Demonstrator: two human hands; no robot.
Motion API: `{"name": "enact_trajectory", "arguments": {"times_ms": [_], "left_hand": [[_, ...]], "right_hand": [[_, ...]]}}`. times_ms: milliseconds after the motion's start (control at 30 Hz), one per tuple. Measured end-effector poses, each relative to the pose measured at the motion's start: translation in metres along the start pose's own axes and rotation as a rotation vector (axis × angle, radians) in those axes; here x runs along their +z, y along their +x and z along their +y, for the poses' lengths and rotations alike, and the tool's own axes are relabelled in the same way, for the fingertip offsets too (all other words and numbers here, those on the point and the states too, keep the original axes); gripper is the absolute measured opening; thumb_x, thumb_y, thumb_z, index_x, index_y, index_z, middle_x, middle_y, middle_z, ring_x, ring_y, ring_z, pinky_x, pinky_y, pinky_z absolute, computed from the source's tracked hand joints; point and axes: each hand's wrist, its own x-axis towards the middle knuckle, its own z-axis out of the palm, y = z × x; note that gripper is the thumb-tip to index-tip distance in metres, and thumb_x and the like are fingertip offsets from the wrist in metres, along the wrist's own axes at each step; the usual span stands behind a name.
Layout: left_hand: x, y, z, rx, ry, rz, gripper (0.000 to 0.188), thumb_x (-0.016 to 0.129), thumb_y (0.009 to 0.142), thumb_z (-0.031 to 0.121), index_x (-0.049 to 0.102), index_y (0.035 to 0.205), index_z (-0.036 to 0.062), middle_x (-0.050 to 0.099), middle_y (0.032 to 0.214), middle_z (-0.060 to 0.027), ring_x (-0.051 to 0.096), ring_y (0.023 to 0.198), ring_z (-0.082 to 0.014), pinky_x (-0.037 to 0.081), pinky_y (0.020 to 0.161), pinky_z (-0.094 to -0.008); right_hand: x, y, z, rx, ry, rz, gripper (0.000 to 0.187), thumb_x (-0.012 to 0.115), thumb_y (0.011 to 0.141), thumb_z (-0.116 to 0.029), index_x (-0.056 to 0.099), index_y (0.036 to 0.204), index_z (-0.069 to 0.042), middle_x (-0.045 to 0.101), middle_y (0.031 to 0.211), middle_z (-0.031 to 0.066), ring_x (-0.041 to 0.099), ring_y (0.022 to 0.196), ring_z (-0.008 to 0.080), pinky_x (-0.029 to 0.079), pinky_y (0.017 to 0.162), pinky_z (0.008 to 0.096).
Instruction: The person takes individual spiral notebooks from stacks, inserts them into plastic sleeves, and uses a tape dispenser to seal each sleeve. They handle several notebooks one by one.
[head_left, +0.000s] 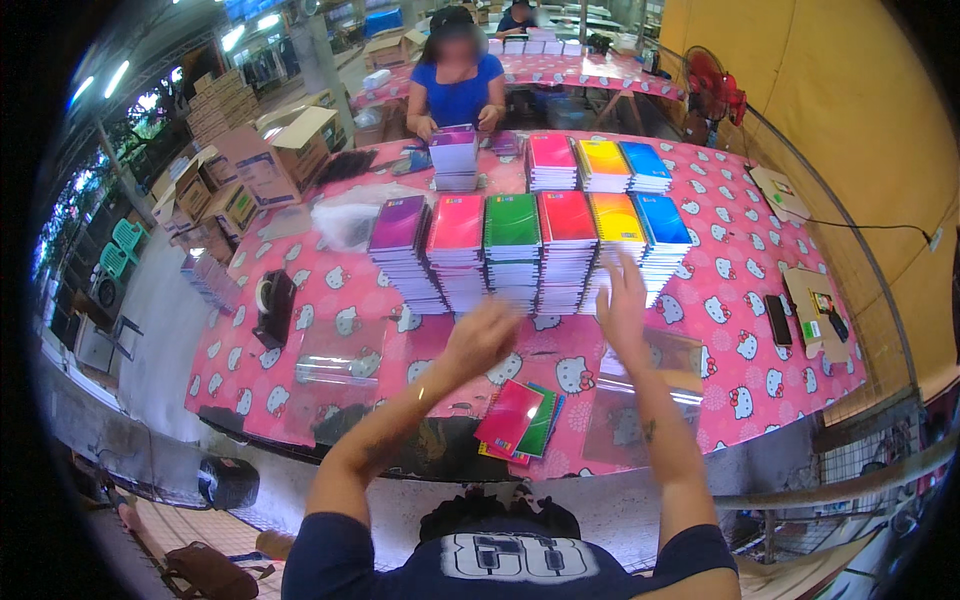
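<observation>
A row of tall notebook stacks faces me: purple (398, 222), pink (458, 222), green (511, 220), red (566, 216), yellow (616, 218) and blue (662, 220). My right hand (624, 305) is raised at the front of the yellow stack with its fingers apart; whether it touches the stack I cannot tell. In front of the green stack, my left hand (485, 335) is bent at the fingers and smeared by motion. Below it, a small fanned pile of notebooks, a red notebook (510, 415) over a green notebook (540, 425), lies near the table's front edge.
Clear plastic sheets (340, 365) lie on the pink patterned table (745, 330). A tape dispenser (273, 308) stands left; a phone (778, 320) and cardboard piece (815, 310) lie right. Across the table, a person (456, 85) handles a purple notebook stack (455, 160). Cardboard boxes (270, 165) stand back left.
</observation>
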Motion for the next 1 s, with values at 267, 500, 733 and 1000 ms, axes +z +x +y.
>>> {"name": "enact_trajectory", "arguments": {"times_ms": [267,500,733,1000], "left_hand": [[-0.010,0.058,-0.094,-0.281,0.460,-0.022,0.045,0.055,0.092,0.010,0.053,0.136,0.0030,0.064,0.120,-0.0227,0.062,0.111,-0.0401,0.051,0.094,-0.0473],[-0.113,0.083,0.014,-0.569,0.033,0.065,0.033,0.055,0.099,0.016,0.056,0.131,0.0094,0.060,0.068,-0.0203,0.065,0.066,-0.0392,0.046,0.059,-0.0506],[0.025,-0.030,0.020,-0.075,-0.134,-1.038,0.035,0.056,0.098,0.028,0.057,0.126,0.0065,0.068,0.082,-0.0178,0.069,0.071,-0.0347,0.056,0.069,-0.0481],[0.028,-0.146,0.042,-0.945,-0.794,-0.288,0.059,0.074,0.090,0.027,0.052,0.139,0.0025,0.057,0.131,-0.0287,0.066,0.106,-0.0298,0.052,0.091,-0.0349]], "right_hand": [[-0.021,0.060,0.040,0.063,-0.206,-0.141,0.035,0.069,0.082,-0.008,0.066,0.117,-0.006,0.066,0.113,0.0097,0.060,0.113,0.0298,0.041,0.101,0.0457],[-0.025,-0.083,-0.012,0.395,1.218,-0.212,0.037,0.049,0.081,0.022,0.062,0.103,-0.004,0.067,0.122,0.0111,0.058,0.126,0.0260,0.043,0.109,0.0384],[0.038,-0.195,-0.016,0.433,0.937,-0.688,0.027,0.050,0.085,0.007,0.067,0.102,-0.004,0.070,0.121,0.0113,0.060,0.121,0.0250,0.041,0.108,0.0358],[0.003,-0.237,-0.092,1.214,1.321,-0.214,0.065,0.052,0.100,-0.009,0.024,0.159,-0.004,0.030,0.162,0.0193,0.030,0.149,0.0254,0.023,0.121,0.0358]]}}
